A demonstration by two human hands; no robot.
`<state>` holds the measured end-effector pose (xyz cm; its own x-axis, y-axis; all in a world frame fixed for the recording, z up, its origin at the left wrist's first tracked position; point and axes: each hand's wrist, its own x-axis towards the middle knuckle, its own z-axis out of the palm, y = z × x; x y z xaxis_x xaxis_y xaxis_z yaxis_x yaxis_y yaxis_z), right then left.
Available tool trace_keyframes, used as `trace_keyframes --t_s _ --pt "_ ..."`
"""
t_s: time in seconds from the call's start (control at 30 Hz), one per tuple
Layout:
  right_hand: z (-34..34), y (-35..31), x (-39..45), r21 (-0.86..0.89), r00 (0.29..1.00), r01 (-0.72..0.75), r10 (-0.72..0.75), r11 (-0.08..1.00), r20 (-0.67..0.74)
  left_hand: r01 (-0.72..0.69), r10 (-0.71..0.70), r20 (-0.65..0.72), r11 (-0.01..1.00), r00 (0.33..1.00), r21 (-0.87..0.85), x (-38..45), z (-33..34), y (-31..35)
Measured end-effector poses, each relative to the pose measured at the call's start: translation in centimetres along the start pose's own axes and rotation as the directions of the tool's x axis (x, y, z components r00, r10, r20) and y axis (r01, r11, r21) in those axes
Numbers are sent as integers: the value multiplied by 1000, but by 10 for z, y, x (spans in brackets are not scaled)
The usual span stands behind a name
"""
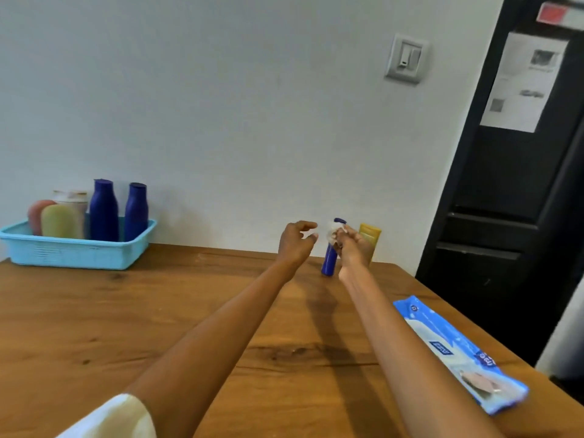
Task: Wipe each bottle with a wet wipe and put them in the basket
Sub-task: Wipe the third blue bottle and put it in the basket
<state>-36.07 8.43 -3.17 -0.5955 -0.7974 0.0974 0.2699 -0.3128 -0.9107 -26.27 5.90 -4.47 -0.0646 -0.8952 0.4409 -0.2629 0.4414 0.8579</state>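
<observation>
- The right hand (350, 245) pinches a crumpled white wet wipe (333, 233) against the top of a small blue bottle (329, 262) standing on the wooden table (158, 311).
- The left hand (297, 240) hovers just beside it, fingers loosely curled, holding nothing.
- Just behind the right hand stands a yellow bottle (370, 237), seemingly not yet wiped.
- Near the right forearm lies the blue wipe pack (458, 352).
- Well off to the left of both hands, the turquoise basket (76, 251) already holds two tall blue bottles (103, 213) and a few pale ones.
- By my reckoning most of the job is done; two bottles remain.
</observation>
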Motion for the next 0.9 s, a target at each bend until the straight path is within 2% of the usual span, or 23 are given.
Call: trace_keyframes --t_s 0.03,0.1,0.23,0.3,0.37,0.5,0.63,0.73,0.9 --pt "-3 -5 11 0 998 37 -37 999 -42 23 -23 -37 1000 999 11 8 11 -4" --pt "-8 -16 30 15 993 80 -78 997 -86 3 7 -58 985 998 172 28 31 -11" --pt "-8 -32 61 -38 984 147 -150 988 -92 -219 183 121 822 976 526 66 68 -7" --pt "-10 -35 70 -93 980 178 -185 980 -73 -268 192 189 749 963 606 81 80 -6" --pt "-13 -34 76 -114 979 187 -195 976 -61 -267 160 224 739 961 619 92 87 -7" --pt "-17 -22 81 -117 986 152 -159 981 -56 -241 158 213 854 964 460 96 83 -9" --pt "-12 -6 74 -110 988 137 -144 984 -60 -143 115 129 964 985 226 89 59 -8" --pt "-1 -2 58 -133 986 162 -164 978 -6 -113 110 50 992 993 49 77 27 -3" --pt "26 -6 18 -64 980 199 -197 978 37 -120 129 69 985 989 -122 48 -37 14"
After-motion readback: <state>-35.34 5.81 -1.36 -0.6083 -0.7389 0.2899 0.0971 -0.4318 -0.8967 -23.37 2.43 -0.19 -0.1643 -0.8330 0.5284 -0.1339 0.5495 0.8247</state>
